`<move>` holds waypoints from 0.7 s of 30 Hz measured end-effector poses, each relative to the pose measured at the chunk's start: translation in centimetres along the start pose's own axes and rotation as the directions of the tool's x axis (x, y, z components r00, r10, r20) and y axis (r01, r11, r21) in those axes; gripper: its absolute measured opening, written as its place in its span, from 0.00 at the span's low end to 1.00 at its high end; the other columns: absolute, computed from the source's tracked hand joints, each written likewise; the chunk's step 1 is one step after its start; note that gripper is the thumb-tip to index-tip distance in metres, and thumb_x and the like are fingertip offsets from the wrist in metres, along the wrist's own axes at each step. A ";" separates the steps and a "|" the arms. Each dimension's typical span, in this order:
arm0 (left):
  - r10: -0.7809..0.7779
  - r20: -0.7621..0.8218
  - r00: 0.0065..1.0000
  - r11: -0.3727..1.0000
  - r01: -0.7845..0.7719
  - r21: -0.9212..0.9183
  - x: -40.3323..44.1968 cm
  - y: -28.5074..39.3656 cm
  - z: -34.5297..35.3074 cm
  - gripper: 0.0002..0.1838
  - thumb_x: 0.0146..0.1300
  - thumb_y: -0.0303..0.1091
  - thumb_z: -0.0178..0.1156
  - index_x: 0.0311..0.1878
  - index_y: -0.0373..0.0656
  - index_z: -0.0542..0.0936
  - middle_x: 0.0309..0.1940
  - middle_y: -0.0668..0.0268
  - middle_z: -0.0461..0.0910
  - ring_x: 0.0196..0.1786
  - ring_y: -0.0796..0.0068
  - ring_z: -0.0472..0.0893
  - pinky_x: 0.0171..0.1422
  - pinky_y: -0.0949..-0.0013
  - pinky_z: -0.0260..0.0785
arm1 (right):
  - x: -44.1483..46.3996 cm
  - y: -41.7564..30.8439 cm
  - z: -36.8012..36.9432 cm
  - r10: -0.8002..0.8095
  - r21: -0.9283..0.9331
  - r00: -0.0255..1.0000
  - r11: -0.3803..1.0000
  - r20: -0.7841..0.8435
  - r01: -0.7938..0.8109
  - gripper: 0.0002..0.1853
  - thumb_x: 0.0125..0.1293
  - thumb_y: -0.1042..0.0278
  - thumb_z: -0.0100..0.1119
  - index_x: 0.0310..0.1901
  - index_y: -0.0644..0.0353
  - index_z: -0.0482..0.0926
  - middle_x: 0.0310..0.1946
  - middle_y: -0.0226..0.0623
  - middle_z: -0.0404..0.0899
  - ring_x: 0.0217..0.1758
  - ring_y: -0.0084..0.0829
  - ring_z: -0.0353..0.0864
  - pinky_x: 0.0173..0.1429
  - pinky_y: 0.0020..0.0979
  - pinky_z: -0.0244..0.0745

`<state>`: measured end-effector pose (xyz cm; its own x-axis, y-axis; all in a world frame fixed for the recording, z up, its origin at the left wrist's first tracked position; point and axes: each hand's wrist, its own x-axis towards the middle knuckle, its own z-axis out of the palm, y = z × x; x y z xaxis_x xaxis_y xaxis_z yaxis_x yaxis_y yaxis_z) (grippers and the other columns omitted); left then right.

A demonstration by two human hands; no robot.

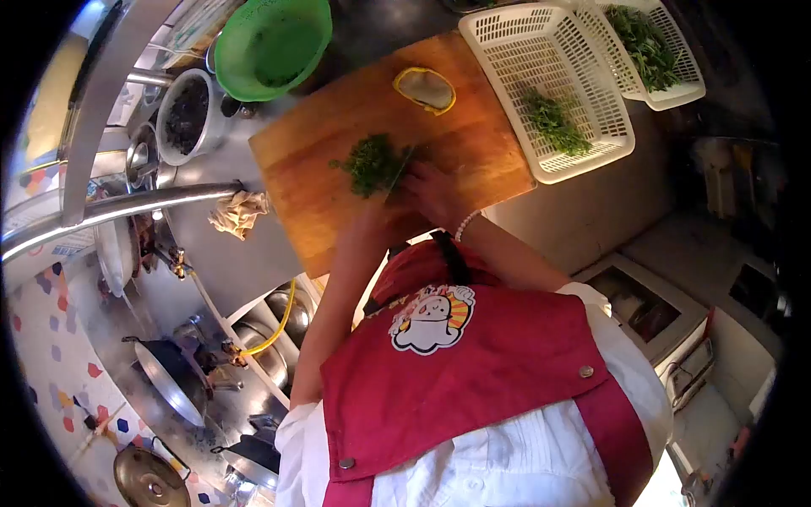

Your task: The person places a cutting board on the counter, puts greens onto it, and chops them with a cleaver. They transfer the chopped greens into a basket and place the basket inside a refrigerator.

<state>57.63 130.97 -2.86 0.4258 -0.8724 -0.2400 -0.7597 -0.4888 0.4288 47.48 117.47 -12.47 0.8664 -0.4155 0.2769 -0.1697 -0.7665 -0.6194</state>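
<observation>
A pile of chopped leafy greens (370, 165) lies near the middle of a wooden cutting board (312, 148). The thin blade of a knife (399, 175) stands at the right edge of the pile. My left hand (365, 218), smeared by motion, is closed at the blade's near end, and the handle is hidden in it. Just right of the blade, my right hand (432, 190) has its fingers bent and pressed down on the greens, mostly covering what they hold. A beaded bracelet (465, 225) circles the right wrist. On the board's far part lies a yellow-rimmed oval pad (425, 89).
Right of the board stands a white plastic basket (541, 51) with some greens; another basket (697, 89) beside it holds more. A green bowl (317, 34) and a white tub (215, 110) sit far left. A crumpled cloth (239, 215) hangs by a metal rail (160, 200).
</observation>
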 end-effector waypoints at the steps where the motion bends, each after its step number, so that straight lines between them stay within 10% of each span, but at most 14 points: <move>1: 0.043 -0.031 0.999 0.999 -0.043 -0.022 0.5 0.3 -0.1 0.17 0.56 0.37 0.56 0.48 0.42 0.74 0.26 0.52 0.78 0.31 0.50 0.79 0.33 0.51 0.70 | 0.1 0.2 0.2 -0.025 0.005 1.000 1.000 -0.011 0.025 0.11 0.55 0.70 0.56 0.41 0.56 0.79 0.44 0.40 0.74 0.49 0.42 0.73 0.53 0.38 0.72; 8: -0.025 0.054 0.998 0.967 0.011 0.254 1.2 -4.3 1.3 0.09 0.57 0.34 0.54 0.38 0.41 0.77 0.27 0.51 0.78 0.31 0.49 0.79 0.33 0.50 0.70 | -0.4 0.4 0.5 0.081 0.200 0.992 0.975 0.098 -0.100 0.12 0.54 0.74 0.56 0.42 0.58 0.79 0.42 0.43 0.72 0.49 0.42 0.73 0.53 0.36 0.71; 10: -0.158 0.099 0.982 0.976 0.140 0.170 0.7 -1.7 -2.3 0.08 0.59 0.30 0.50 0.34 0.38 0.77 0.28 0.48 0.77 0.32 0.47 0.78 0.35 0.50 0.70 | 1.2 -1.1 -0.3 0.414 0.557 0.854 0.648 0.315 -0.520 0.12 0.55 0.74 0.56 0.42 0.59 0.79 0.43 0.43 0.72 0.49 0.41 0.72 0.54 0.35 0.71; 14: -0.112 0.045 0.993 0.990 0.107 0.090 -0.3 -2.1 -1.1 0.07 0.58 0.31 0.52 0.33 0.38 0.76 0.26 0.48 0.77 0.30 0.46 0.78 0.33 0.49 0.69 | 1.1 0.7 2.0 0.253 0.832 0.960 0.504 0.117 -0.234 0.13 0.57 0.74 0.55 0.45 0.59 0.77 0.45 0.43 0.72 0.49 0.39 0.72 0.54 0.34 0.70; 16: -0.169 0.125 0.978 0.977 0.150 0.150 0.0 -1.9 -0.1 0.06 0.57 0.31 0.53 0.32 0.38 0.76 0.26 0.49 0.77 0.30 0.47 0.78 0.33 0.49 0.68 | 0.3 1.8 3.7 0.270 0.947 0.943 0.199 0.195 -0.253 0.14 0.56 0.73 0.56 0.46 0.58 0.77 0.45 0.43 0.73 0.50 0.39 0.72 0.54 0.35 0.70; 18: -0.063 0.002 0.998 0.998 0.063 -0.026 0.1 -1.5 1.2 0.07 0.55 0.33 0.56 0.32 0.39 0.76 0.27 0.49 0.78 0.32 0.47 0.79 0.34 0.49 0.70 | -0.3 1.6 3.3 0.312 0.870 0.927 0.376 0.207 -0.320 0.13 0.55 0.73 0.56 0.44 0.57 0.78 0.45 0.43 0.74 0.50 0.39 0.72 0.55 0.37 0.70; 20: 0.006 -0.038 0.999 0.999 -0.008 -0.039 0.7 -2.2 2.0 0.07 0.55 0.33 0.56 0.33 0.39 0.76 0.26 0.51 0.77 0.31 0.49 0.78 0.34 0.50 0.70 | 0.5 1.4 2.0 0.190 0.261 0.982 0.948 -0.008 -0.182 0.12 0.54 0.72 0.56 0.41 0.57 0.80 0.44 0.42 0.75 0.51 0.39 0.72 0.55 0.38 0.69; 21: 0.027 -0.010 1.000 0.999 -0.027 0.026 1.6 -3.2 2.7 0.06 0.56 0.32 0.55 0.33 0.39 0.75 0.25 0.52 0.76 0.30 0.50 0.78 0.34 0.51 0.69 | 0.9 1.2 0.9 0.125 0.140 0.992 0.982 0.015 -0.126 0.11 0.53 0.72 0.56 0.40 0.57 0.80 0.43 0.41 0.76 0.51 0.39 0.73 0.55 0.39 0.69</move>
<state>59.45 131.16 -6.96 0.4098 -0.8854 -0.2197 -0.7837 -0.4649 0.4120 48.47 116.65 -13.63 0.8452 -0.5009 0.1865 -0.2100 -0.6322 -0.7458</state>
